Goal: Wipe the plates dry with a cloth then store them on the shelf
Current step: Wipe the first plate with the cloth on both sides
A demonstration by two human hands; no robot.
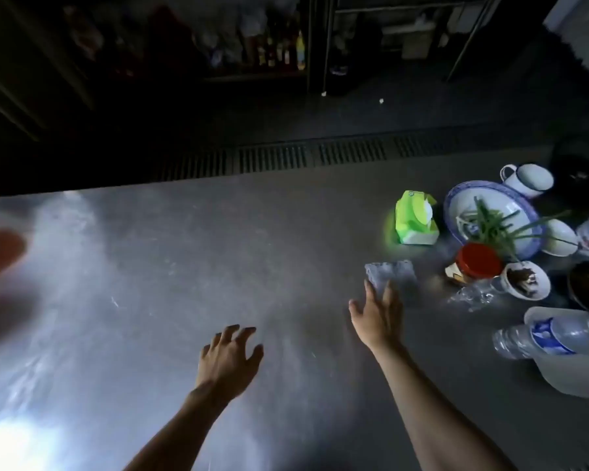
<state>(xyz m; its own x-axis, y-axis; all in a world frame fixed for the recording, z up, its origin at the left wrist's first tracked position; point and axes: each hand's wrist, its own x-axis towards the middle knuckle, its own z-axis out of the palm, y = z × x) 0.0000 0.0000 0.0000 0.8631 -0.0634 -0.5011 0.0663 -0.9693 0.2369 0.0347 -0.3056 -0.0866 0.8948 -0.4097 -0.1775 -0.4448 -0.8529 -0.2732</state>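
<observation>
Reaching the right hand (378, 317), fingers straight and empty, onto the near edge of the folded cloth (393, 271) lying at its 12 o'clock on the bench (218, 249), long side running 9 to 3; left hand (227, 358) hovering spread and empty, farther back.

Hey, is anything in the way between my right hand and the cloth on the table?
Nothing visible. The right hand has its fingertips at the near edge of the cloth, with no object between them. The green tissue pack lies beyond the cloth and the red-lidded jar off to its right.
</observation>
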